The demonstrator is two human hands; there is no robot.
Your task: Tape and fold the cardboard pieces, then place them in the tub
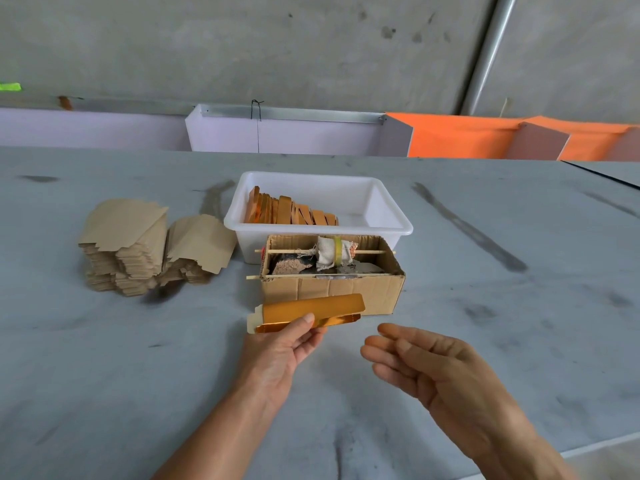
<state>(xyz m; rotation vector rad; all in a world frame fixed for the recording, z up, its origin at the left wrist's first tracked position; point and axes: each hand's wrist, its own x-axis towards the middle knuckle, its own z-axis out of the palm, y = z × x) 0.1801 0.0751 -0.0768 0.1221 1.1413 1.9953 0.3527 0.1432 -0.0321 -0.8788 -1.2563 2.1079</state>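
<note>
**A:** Left hand has the gold cardboard piece pinched near its left end, thumb on top, fingers curled underneath, held just above the worktop and right in front of the brown box.

**B:** And the right hand?

**A:** Off to the side, fingers loose and only lightly bent, holding nothing, clear of the piece.

**B:** How do you reckon that piece handles?

**A:** Light, I'd say. It juts out sideways from a one-ended grip without drooping, so fairly stiff card. The foil face looks slick, so a thumb-and-finger pinch across the flat beats sliding along it. I'd take it near the crease for folding; thin card like that would probably kink if squeezed hard.

**B:** Destination?

**A:** The white tub, directly behind the box, with a row of orange folded pieces leaning along its left half. Room on the right.

**B:** What can't you make out?

**A:** Whether any tape is on the piece yet. Its underside is hidden by the fingers. The yellow roll on the stick across the box may be tape, wrapped beside some cloth; I can't be sure. The tan stacks at left are blanks, I'd guess, but their count is unreadable.
</note>
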